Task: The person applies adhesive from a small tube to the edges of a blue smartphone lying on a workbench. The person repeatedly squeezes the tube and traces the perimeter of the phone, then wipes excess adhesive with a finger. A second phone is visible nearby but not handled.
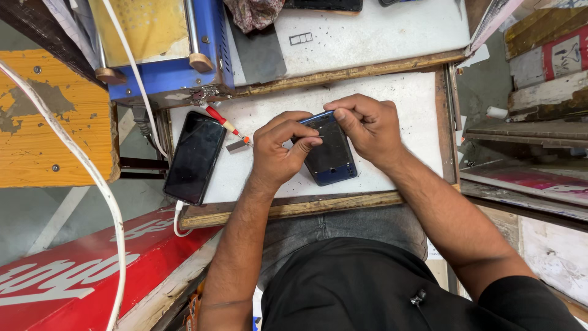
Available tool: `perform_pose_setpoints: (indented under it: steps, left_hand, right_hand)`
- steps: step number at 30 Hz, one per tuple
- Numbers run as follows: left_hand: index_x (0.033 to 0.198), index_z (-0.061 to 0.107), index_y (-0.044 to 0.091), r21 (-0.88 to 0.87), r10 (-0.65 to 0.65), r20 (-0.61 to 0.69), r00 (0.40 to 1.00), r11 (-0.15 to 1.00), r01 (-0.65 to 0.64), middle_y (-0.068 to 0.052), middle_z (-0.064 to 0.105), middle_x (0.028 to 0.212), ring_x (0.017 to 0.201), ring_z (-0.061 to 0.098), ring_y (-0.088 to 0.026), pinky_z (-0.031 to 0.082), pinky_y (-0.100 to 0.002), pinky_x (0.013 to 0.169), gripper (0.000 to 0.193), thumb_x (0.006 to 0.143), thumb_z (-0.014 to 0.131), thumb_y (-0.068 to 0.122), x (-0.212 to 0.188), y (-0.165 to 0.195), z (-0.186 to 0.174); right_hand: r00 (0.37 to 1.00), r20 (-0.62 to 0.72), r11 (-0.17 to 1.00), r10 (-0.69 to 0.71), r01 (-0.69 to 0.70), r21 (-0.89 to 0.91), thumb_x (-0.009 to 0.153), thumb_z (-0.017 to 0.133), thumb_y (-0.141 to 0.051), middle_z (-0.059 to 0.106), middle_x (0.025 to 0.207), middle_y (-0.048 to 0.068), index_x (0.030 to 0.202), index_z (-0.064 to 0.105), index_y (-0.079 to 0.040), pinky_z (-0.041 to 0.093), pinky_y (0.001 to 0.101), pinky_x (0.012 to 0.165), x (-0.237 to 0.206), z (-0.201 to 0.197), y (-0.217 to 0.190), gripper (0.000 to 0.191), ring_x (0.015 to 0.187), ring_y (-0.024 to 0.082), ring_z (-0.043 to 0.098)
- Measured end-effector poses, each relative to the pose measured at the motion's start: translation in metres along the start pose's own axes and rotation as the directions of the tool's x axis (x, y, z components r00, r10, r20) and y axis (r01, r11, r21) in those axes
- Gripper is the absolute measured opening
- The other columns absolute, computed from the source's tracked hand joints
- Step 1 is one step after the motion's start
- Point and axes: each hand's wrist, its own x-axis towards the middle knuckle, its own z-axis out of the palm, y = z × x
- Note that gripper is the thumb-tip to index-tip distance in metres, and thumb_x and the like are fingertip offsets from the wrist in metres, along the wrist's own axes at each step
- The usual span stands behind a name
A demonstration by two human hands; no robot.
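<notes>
Both hands grip an opened blue phone body (331,156) tilted on the white work board (416,104), left hand (275,150) pinching its left edge, right hand (367,125) clasping its top; steady, even fingertip pressure seems wise.

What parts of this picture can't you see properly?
- Top end of the blue phone frame: covered by the left hand and right hand, head view.
- Blue machine: its top is cut off by the picture's upper edge.
- Red screwdriver: its tip is too small to make out.
- Black phone: the screen is dark, and the white cable plugged into its lower end runs out of sight behind the board's edge.
</notes>
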Motion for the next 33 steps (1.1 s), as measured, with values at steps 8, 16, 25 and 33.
perform_pose_setpoints:
  steps: [8, 16, 25, 33]
  left_hand:
    - [0.096, 0.074, 0.008, -0.036, 0.020, -0.024, 1.000, 0.999, -0.020, -0.008, 0.075, 0.108, 0.092, 0.072, -0.013, 0.060, -0.027, 0.077, 0.019, 0.093, 0.081, 0.026, -0.003, -0.007, 0.000]
    - [0.097, 0.073, 0.008, -0.054, 0.045, -0.014, 0.999, 0.998, -0.046, -0.008, 0.074, 0.109, 0.096, 0.073, -0.014, 0.061, -0.027, 0.080, 0.021, 0.094, 0.080, 0.028, -0.006, -0.009, 0.003]
    - [0.097, 0.073, 0.008, -0.046, 0.026, -0.029, 0.999, 0.999, -0.027, -0.008, 0.075, 0.109, 0.094, 0.073, -0.014, 0.061, -0.027, 0.078, 0.020, 0.094, 0.079, 0.027, -0.008, -0.012, 0.004]
    - [0.097, 0.073, 0.007, -0.014, 0.048, -0.036, 0.998, 0.999, -0.049, -0.008, 0.074, 0.110, 0.097, 0.073, -0.014, 0.061, -0.027, 0.080, 0.020, 0.094, 0.080, 0.026, -0.010, -0.011, 0.004]
  right_hand:
    - [0.972, 0.188, 0.980, -0.140, 0.109, 0.166, 0.106, 0.062, -0.018, 0.075, 0.082, 0.003, 0.132, 0.066, -0.004, 0.052, 0.0211, 0.061, 0.005, -0.020, -0.025, 0.030, 0.073, 0.006, 0.069]
    - [0.992, -0.014, 0.991, -0.128, 0.129, 0.021, 0.108, 0.066, -0.018, 0.077, 0.085, 0.006, 0.111, 0.075, -0.009, 0.056, 0.0237, 0.058, 0.009, 0.002, -0.014, 0.013, 0.072, 0.012, 0.073]
    - [0.974, 0.215, 0.980, -0.073, 0.030, 0.197, 0.106, 0.063, -0.019, 0.077, 0.096, 0.007, 0.129, 0.067, -0.005, 0.058, 0.0229, 0.071, 0.007, -0.022, -0.031, 0.027, 0.085, 0.010, 0.073]
    - [0.996, 0.017, 0.991, -0.086, 0.088, -0.106, 0.107, 0.064, -0.025, 0.074, 0.079, 0.006, 0.093, 0.072, -0.004, 0.052, 0.0249, 0.056, 0.021, 0.004, -0.022, 0.027, 0.069, 0.011, 0.069]
